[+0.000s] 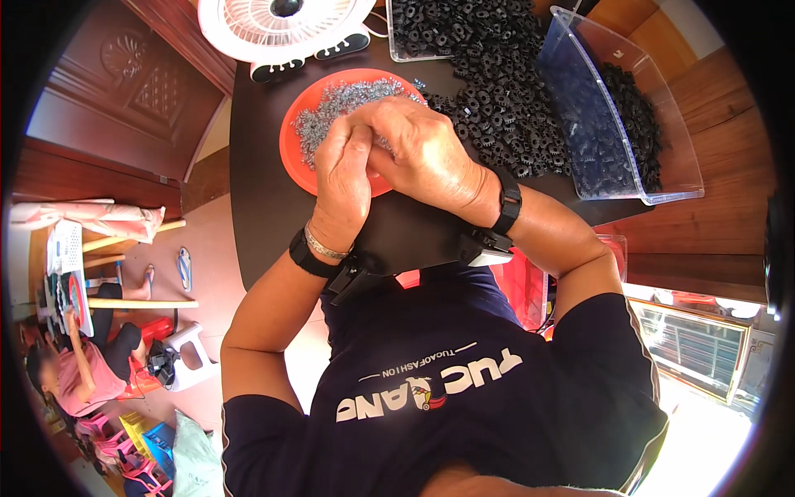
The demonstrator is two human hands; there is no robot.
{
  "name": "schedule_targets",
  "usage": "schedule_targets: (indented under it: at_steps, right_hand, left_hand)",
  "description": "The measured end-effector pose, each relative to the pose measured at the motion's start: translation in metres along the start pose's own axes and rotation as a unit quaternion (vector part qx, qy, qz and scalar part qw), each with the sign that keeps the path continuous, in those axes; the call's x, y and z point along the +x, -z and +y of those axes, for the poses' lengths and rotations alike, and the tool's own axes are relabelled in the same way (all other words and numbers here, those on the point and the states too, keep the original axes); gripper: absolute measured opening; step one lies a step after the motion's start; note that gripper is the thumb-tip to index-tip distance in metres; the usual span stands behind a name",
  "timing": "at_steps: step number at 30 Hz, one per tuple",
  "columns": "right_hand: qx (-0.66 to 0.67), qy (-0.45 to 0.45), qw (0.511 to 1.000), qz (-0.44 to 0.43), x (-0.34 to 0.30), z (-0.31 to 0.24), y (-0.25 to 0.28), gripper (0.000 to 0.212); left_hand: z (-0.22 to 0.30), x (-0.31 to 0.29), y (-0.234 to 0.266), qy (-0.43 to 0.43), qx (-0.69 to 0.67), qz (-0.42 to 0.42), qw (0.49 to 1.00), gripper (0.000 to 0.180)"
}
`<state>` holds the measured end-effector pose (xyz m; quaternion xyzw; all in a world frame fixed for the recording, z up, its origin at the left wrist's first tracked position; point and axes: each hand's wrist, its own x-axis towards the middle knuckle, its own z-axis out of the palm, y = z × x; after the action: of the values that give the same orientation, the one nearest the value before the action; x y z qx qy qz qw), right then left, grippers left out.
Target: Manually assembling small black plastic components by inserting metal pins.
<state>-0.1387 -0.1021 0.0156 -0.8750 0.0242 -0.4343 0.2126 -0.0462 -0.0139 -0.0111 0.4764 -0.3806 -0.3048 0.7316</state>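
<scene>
Both hands meet above the near part of a round red plate [291,157] that holds a heap of small silvery metal parts [348,98]. My left hand [344,170] has its fingers bent and pressed together against the other hand. Curled over it from the right, my right hand [422,149] has its fingertips tucked in toward the left thumb. Whatever lies between the fingers is hidden by the hands. Right beside the plate, a wide pile of small black toothed plastic parts [513,108] spreads over the dark table [263,199].
A clear plastic bin [671,108] with more black parts stands at the right. Another clear tray [421,58] of them sits at the back. A white fan [286,37] is at the far left. Off to the left, another person [91,373] sits low by a small table.
</scene>
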Motion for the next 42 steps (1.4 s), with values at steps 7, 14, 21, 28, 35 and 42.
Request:
schedule_targets:
  at_steps: [7, 14, 21, 28, 35, 42]
  right_hand:
    - [-0.038, 0.047, 0.998, -0.016, 0.001, 0.000, -0.001, 0.037]
    - [0.015, -0.061, 0.997, -0.054, 0.000, 0.003, 0.000, 0.037]
    - [-0.103, 0.028, 0.993, -0.042, 0.005, 0.007, 0.011, 0.033]
    - [-0.119, 0.044, 0.991, -0.044, -0.003, 0.011, 0.001, 0.026]
    - [-0.159, 0.029, 0.984, -0.075, 0.003, -0.011, 0.018, 0.025]
    - [-0.237, 0.031, 0.968, -0.082, 0.014, -0.044, 0.029, 0.025]
  left_hand:
    - [0.008, -0.003, 0.003, -0.004, -0.026, -0.003, 1.000, 0.026]
    - [0.006, -0.001, 0.008, 0.016, -0.047, -0.005, 0.999, 0.022]
    - [0.006, 0.004, 0.010, 0.074, -0.055, -0.043, 0.995, 0.031]
    - [0.007, 0.001, 0.014, 0.060, -0.003, -0.053, 0.997, 0.030]
    - [0.006, 0.000, 0.010, 0.044, -0.040, -0.033, 0.998, 0.031]
    - [0.012, -0.005, 0.009, -0.019, -0.101, -0.061, 0.993, 0.028]
